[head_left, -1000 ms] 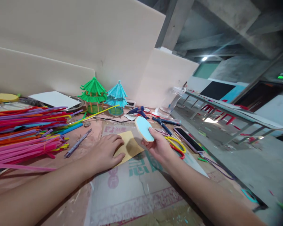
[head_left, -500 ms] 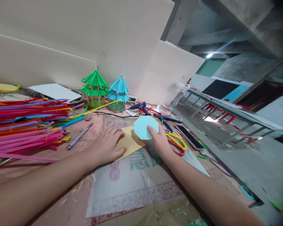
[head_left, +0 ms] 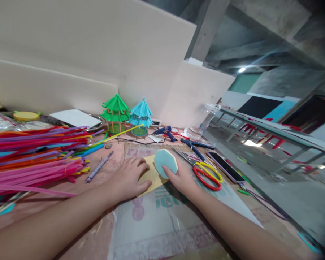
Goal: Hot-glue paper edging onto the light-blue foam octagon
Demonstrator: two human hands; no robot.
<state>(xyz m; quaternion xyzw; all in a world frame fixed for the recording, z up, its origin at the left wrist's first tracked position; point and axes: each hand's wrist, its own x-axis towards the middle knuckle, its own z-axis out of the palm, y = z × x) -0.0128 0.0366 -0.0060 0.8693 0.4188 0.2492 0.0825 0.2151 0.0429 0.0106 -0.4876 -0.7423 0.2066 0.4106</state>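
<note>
My right hand grips a light-blue octagonal piece, its thumb on the blue face and a pale edge showing at the right. The piece is tilted above a sheet of yellow card. Resting on that card is my left hand, fingers apart and stretched out, holding nothing. Under the card lies a printed plastic sheet. Just right of my right hand are scissors with red and yellow handles.
Bundles of pipe cleaners and a pen lie at the left. Behind stand a green pavilion model and a blue one. A glue gun, pliers, a phone and a clear jug are to the right.
The octagonal piece has tilted, so its pale right edge now shows. My left hand stays on the yellow card. The whole view has shifted, with the table things lower and further right.
</note>
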